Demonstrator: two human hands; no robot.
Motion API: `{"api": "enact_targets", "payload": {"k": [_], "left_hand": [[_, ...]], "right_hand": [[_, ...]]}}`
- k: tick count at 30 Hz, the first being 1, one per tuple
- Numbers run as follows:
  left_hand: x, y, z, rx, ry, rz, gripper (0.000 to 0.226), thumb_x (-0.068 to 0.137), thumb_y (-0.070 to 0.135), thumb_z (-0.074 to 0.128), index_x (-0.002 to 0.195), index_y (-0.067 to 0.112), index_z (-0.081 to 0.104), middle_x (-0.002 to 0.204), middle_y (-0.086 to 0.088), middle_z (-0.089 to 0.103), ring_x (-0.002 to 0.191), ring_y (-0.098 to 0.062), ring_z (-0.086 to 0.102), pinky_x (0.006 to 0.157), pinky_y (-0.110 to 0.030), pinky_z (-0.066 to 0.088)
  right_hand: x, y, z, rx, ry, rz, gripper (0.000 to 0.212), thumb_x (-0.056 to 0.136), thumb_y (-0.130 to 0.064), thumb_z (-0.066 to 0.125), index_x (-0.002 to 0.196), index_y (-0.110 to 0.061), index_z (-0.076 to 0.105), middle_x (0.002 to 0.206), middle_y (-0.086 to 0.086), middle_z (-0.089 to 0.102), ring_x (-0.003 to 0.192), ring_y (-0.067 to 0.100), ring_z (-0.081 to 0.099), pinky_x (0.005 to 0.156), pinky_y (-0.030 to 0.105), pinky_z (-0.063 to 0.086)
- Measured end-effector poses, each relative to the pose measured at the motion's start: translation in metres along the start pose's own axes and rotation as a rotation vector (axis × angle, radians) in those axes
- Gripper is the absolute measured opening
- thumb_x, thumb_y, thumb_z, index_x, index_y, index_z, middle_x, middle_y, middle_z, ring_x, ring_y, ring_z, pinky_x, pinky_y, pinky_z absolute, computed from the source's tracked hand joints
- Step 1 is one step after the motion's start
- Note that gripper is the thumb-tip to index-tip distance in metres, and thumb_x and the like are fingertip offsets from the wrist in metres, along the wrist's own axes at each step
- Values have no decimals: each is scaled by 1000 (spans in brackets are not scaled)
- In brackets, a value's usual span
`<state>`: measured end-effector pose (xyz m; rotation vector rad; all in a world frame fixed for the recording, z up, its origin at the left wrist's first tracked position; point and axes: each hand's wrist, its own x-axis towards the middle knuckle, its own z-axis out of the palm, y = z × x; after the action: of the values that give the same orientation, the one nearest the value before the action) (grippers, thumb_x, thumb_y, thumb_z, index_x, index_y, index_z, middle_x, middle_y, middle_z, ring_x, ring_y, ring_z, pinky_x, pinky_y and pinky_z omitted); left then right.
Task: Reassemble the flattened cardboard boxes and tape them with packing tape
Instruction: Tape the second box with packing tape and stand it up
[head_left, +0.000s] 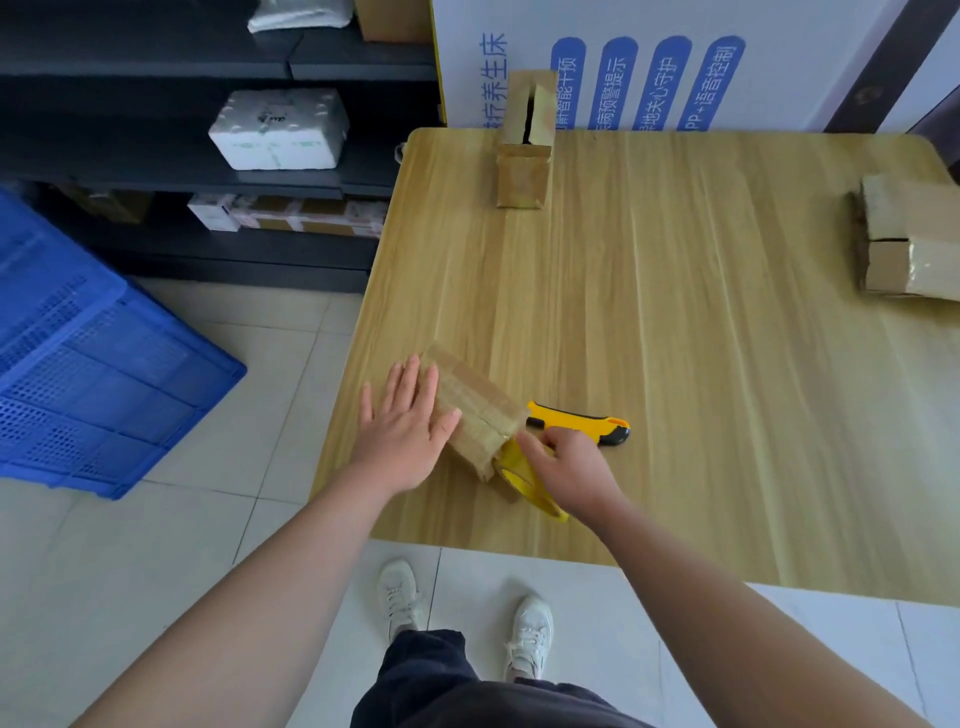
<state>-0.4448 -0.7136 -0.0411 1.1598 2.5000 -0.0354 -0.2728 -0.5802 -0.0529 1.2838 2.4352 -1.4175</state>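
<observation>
I saw the small cardboard box (478, 405) lying on its side near the front left corner of the worktop (675, 312), set at a slant, brown and glossy with tape strips already across its top face and its near end looking creased. My left hand (410, 421) lay flat on its left end with the fingers straight and spread. My right hand (566, 467) was curled round the yellow packing tape roll (524, 478), held against the box's near end. A yellow and black utility knife (587, 422) lay just behind that hand, touching or nearly touching the box. The box sat close to the worktop's left edge, with a blue crate (88, 364) on the floor beyond it. A taped box (524, 150) stood at the far edge and two more boxes (909, 244) at the right edge, with broad bare wood between them.
</observation>
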Motion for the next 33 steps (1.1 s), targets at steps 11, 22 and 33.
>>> {"api": "enact_targets", "payload": {"k": [11,22,33], "left_hand": [[-3,12,19,3,147,135,61,100,50,7,152,27,-15,158,-6,-26,143,-17,-28,115,-32,-19],[-12,24,19,140,209,215,54,101,44,4,151,32,-12,160,-4,-17,146,-20,-21,117,-37,-16],[-9,42,29,107,154,154,60,94,57,-4,148,36,-17,159,-8,-21,146,-27,-21,119,-45,-11]], "right_hand": [[-4,20,-2,87,-21,-51,38,90,-49,57,64,-22,51,46,-13,45,44,4,41,50,27,31],[-19,40,-11,-61,-3,-53,34,91,-52,53,68,-27,51,55,-7,51,50,8,46,48,28,34],[-27,53,-13,177,-134,-96,26,100,-35,45,81,-21,55,66,-8,49,58,3,42,56,25,34]]}}
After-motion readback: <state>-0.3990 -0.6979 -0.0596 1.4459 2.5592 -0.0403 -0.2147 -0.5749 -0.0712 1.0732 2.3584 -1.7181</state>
